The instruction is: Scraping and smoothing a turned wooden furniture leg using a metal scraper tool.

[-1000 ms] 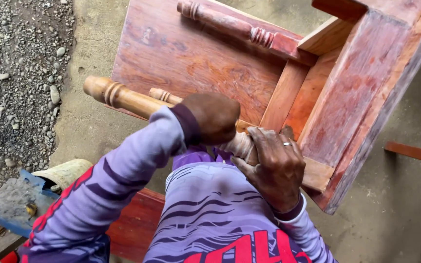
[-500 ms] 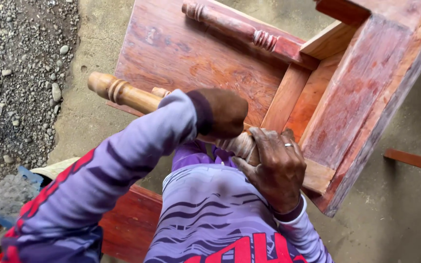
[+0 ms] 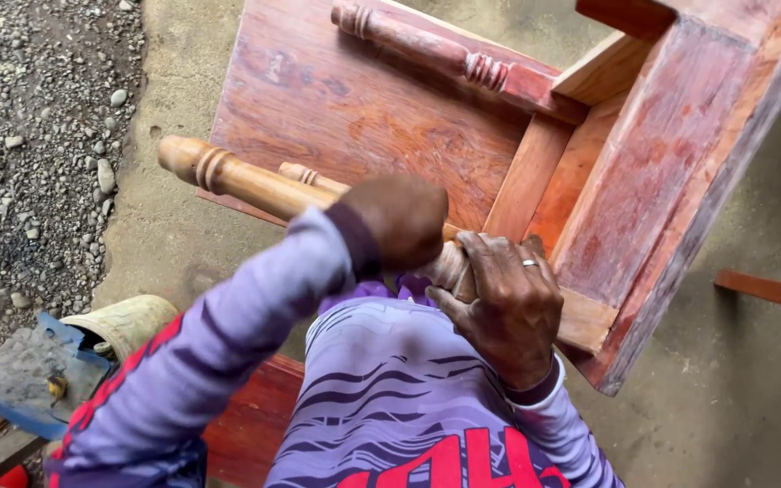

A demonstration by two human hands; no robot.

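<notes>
I am seeing both my left hand (image 3: 395, 221) and right hand (image 3: 508, 303) clenching around the turned wooden leg (image 3: 237, 181) between them.

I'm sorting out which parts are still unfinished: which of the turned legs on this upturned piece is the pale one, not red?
The pale leg under both hands, the left hand and the right hand. It is light tan bare-looking wood, while the far leg is reddish like the frame.
</notes>
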